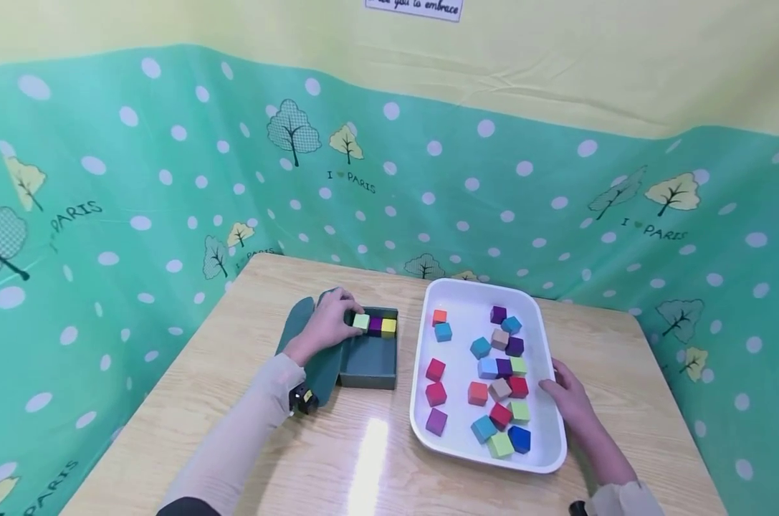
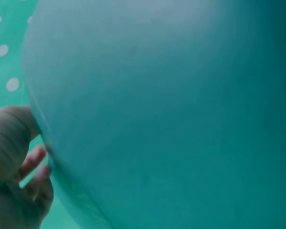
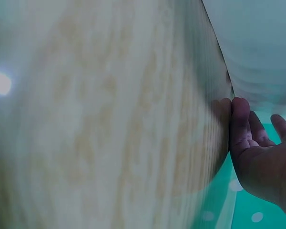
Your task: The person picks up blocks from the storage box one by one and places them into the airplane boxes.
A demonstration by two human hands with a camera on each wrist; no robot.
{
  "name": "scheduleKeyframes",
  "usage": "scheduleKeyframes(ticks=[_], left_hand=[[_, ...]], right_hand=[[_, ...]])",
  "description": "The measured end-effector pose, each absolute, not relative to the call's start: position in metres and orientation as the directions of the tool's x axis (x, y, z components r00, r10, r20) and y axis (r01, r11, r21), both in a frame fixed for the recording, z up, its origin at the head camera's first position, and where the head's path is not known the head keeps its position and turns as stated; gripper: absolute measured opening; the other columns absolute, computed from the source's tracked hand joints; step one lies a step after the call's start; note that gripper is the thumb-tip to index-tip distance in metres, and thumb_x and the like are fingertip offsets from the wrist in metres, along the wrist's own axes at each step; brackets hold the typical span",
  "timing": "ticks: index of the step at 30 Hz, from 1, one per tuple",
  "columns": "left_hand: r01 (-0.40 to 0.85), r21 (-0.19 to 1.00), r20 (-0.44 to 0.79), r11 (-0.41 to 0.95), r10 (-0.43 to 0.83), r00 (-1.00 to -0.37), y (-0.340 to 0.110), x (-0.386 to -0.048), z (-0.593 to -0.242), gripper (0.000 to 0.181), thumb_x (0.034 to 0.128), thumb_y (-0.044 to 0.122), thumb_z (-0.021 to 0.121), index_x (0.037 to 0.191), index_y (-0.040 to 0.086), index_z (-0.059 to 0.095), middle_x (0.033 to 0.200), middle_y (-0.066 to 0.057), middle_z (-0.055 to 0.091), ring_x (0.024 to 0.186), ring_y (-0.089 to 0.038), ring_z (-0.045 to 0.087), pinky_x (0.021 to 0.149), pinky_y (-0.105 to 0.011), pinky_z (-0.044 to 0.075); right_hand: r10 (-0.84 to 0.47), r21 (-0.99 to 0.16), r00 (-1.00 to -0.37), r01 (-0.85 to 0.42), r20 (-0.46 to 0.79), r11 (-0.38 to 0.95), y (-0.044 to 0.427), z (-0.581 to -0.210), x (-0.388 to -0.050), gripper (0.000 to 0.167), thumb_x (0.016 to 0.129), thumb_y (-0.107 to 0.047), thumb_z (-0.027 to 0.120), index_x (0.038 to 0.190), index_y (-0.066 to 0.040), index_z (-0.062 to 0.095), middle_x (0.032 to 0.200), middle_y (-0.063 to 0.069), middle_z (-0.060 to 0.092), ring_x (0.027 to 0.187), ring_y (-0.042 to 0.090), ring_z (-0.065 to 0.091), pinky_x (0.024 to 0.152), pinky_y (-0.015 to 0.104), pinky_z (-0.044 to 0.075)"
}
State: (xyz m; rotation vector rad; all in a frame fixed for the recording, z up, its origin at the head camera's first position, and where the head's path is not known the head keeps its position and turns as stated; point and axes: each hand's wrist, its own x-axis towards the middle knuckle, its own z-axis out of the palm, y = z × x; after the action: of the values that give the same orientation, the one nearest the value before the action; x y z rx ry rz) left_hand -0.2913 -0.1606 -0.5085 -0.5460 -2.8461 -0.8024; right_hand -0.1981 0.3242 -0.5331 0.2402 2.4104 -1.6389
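Light green cube, pinched in left fingers, beside purple cube, right fingers gripping white tray

Left hand: bare, uncovered from the wrist forward.
Left sleeve: long, off-white, creased near the wrist, directly behind the left hand.
Dark band: black, round the arm, well back from the left hand; kind unclear.
Left wrist unit: small, black, angular, with a pale yellow patch; just beside the left wrist.
Right hand: bare, forearm partly uncovered.
Right sleeve: off-white, creased, behind the right hand.
Right dark piece: black, beside that cuff.
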Motion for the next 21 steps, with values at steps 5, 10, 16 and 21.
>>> scheduleKeyframes(ticks=[5,10,16,21], left_hand=[[0.385,0.426,0.24,0.818,0.309,-0.92,-0.157,-0.295,-0.51,0.034,0.0732,0.025,0.087,0.102,0.014,0.073,0.129,-0.012,0.058,0.13,-0.043,0.038,0.103,-0.059,0.03],[0.388,0.465,0.225,0.796,0.317,-0.921,-0.153,-0.3,-0.512,0.035,0.0724,0.021,0.087,0.101,0.008,0.074,0.106,-0.006,0.069,0.124,-0.035,0.048,0.109,-0.045,0.028],[0.341,0.435,0.212,0.833,0.273,-0.938,-0.151,-0.303,-0.513,0.036,0.0693,0.023,0.09,0.1,0.011,0.076,0.104,-0.004,0.07,0.122,-0.033,0.05,0.105,-0.045,0.035],[0.295,0.351,0.179,0.889,0.245,-0.953,-0.148,-0.303,-0.51,0.037,0.0695,0.029,0.089,0.101,0.015,0.076,0.106,-0.004,0.069,0.124,-0.035,0.047,0.1,-0.05,0.039]], right_hand=[[0.02,-0.893,-0.957,0.276,-0.289,0.355,0.326,-0.534,-0.197,0.066,0.101,-0.022,0.049,0.155,-0.009,0.014,0.149,0.031,0.027,0.125,0.048,0.044,0.078,0.04,0.055],[0.02,-0.896,-0.955,0.285,-0.296,0.34,0.328,-0.536,-0.194,0.066,0.101,-0.024,0.048,0.156,-0.01,0.014,0.149,0.029,0.027,0.125,0.048,0.045,0.079,0.041,0.055],[0.016,-0.903,-0.953,0.292,-0.302,0.315,0.327,-0.538,-0.196,0.066,0.101,-0.025,0.048,0.156,-0.013,0.014,0.152,0.026,0.026,0.126,0.045,0.045,0.08,0.039,0.054],[0.015,-0.907,-0.952,0.295,-0.305,0.301,0.324,-0.536,-0.199,0.066,0.101,-0.025,0.049,0.156,-0.014,0.014,0.152,0.025,0.026,0.125,0.044,0.046,0.079,0.041,0.055]])
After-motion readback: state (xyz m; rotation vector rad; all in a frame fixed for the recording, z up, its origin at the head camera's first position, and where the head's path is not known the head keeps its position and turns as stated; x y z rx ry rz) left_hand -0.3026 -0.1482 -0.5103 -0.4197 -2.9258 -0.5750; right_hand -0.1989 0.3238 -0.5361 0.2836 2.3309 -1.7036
